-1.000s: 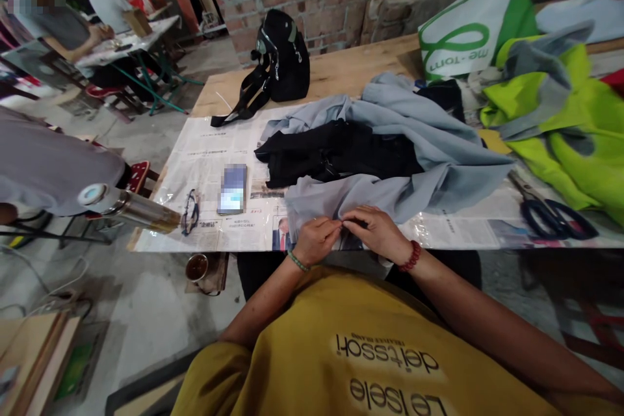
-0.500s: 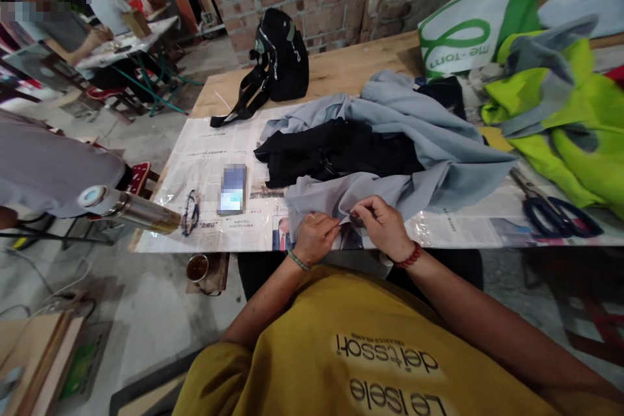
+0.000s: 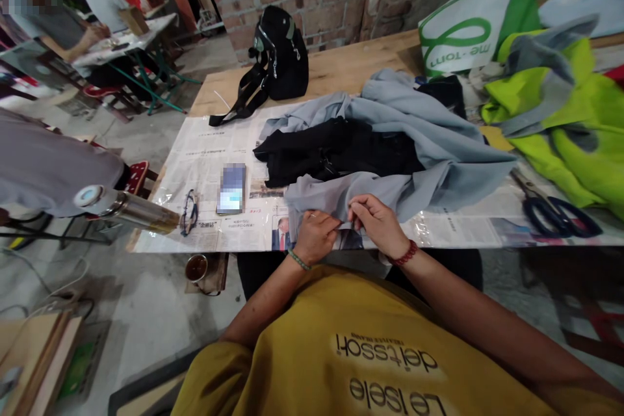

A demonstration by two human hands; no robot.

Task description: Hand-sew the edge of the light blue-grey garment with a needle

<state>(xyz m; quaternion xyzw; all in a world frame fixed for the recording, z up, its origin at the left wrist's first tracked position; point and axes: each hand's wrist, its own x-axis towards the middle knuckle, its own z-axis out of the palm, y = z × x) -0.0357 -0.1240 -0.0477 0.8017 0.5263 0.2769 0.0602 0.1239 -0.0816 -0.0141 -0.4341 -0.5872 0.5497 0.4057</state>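
Observation:
A light grey cloth garment point(image 3: 336, 194) lies rumpled on the table, its near edge reaching my hands. My left hand point(image 3: 316, 238) is closed on that edge, thumb and forefinger pinching the cloth; a green bead bracelet circles the wrist. Just to its right, my right hand point(image 3: 381, 226) is pinched at the cloth's edge, and whatever sits between its fingertips is too small to make out. A black piece of clothing point(image 3: 341, 151) rests on top of the grey garment, beyond both hands.
Large dark-handled scissors point(image 3: 556, 211) lie at right, near a yellow-green garment point(image 3: 560, 123). On the left are a phone point(image 3: 231, 188), glasses point(image 3: 190, 213) and a bottle point(image 3: 129, 209) reaching past the edge. A black bag point(image 3: 287, 55) stands behind. People sit at another table.
My right hand has shifted slightly, its fingers now drawn together more upright at the cloth's edge. My left hand keeps its hold on the grey garment in nearly the same place.

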